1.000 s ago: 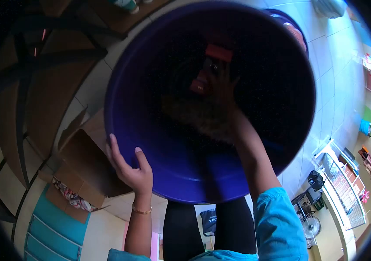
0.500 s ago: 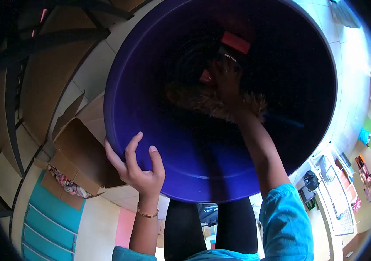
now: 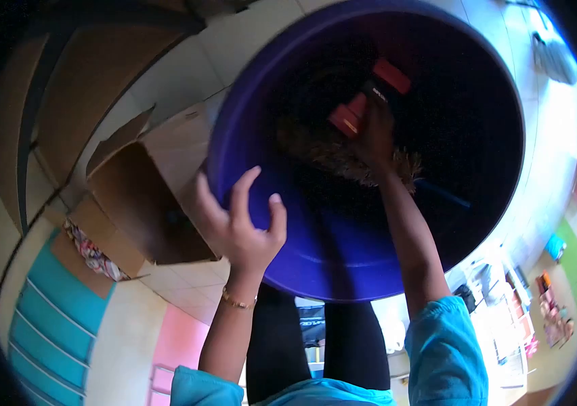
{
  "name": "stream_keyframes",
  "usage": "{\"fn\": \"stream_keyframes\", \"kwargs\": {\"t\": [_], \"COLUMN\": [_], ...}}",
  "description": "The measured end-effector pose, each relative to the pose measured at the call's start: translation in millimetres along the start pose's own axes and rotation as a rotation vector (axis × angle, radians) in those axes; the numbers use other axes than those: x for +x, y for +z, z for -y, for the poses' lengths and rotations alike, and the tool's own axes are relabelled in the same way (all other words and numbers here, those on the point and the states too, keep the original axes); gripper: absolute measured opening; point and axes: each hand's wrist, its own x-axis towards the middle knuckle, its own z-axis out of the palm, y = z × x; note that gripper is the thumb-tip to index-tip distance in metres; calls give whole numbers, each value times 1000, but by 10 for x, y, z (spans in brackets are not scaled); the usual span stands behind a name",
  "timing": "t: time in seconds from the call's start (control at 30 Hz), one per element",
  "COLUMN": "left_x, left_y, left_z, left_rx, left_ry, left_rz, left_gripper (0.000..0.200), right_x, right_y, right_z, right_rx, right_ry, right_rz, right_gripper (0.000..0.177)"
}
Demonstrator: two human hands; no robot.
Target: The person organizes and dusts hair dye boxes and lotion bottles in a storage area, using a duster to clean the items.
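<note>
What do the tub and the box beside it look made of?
Tub: probably moulded plastic, deep purple-blue; the wall is smooth, seamless and faintly glossy, with a rounded rim.
Box: brown cardboard with a matte finish; its thin flaps stand open and bent.

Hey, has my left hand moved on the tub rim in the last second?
Yes: left hand crept inward over the purple tub rim, fingers now spread.
</note>
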Motion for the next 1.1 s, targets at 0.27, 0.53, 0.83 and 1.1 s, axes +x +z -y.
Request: {"fn": "stream_keyframes", "kwargs": {"t": [0.27, 0.53, 0.83, 1.1], "left_x": [-31, -517, -2998, -2998], "left_y": [-79, -279, -742, -651], "left_z": [80, 468, 1695, 2244], "left_rx": [-409, -1368, -800, -915], "left_ry": [-45, -580, -427, -757], "left_rz": [-87, -469, 209, 318], "left_gripper": [56, 53, 15, 23], "right_x": [-807, -1089, -1122, -801], "right_y": [-1730, -2244, 438, 2379], "right_z": [929, 2648, 4179, 3458], "right_rx": [563, 721, 126, -329], "right_ry": [-26, -432, -722, -825], "right_rz": [4, 165, 327, 520], "right_gripper": [100, 104, 95, 97]}}
